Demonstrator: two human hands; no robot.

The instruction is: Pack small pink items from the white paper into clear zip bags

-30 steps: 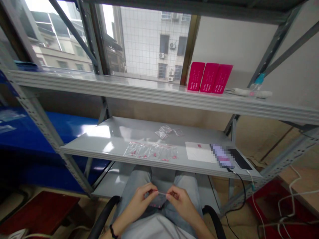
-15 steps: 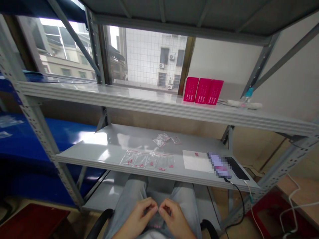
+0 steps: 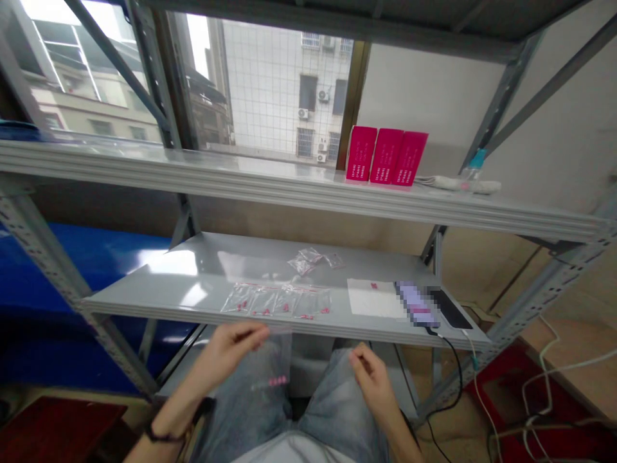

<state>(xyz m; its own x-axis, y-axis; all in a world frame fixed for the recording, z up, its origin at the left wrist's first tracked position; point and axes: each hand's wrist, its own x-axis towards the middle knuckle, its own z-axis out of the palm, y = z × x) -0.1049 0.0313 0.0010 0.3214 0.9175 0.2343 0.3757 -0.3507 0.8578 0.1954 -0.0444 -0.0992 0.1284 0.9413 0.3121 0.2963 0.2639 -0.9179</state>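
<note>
Left hand (image 3: pixel 234 341) is moving away from the right hand (image 3: pixel 373 379), which it is no longer meeting over the lap (image 3: pixel 332 389), and is bringing a clear bag (image 3: pixel 280 354) forward toward the shelf (image 3: pixel 369 260). Its fingers are pinching the bag near the top; the bag is hanging before the shelf's front edge, with red pieces (image 3: pixel 278 381) showing low inside. Right hand is curling loosely, nothing visible in it; cannot tell whether its fingertips are touching.

Done, by appearance: a row of bags (image 3: pixel 260 299) is lying flat along the front, red bits showing in them. Outstanding: the held bag is looking filled but is staying off the shelf; seal unreadable. Behind the row, a small pile of bags (image 3: pixel 308 258) is lying apart, contents unclear. White paper (image 3: pixel 361 301) is bearing one small red spot, piece or print uncertain.
</note>
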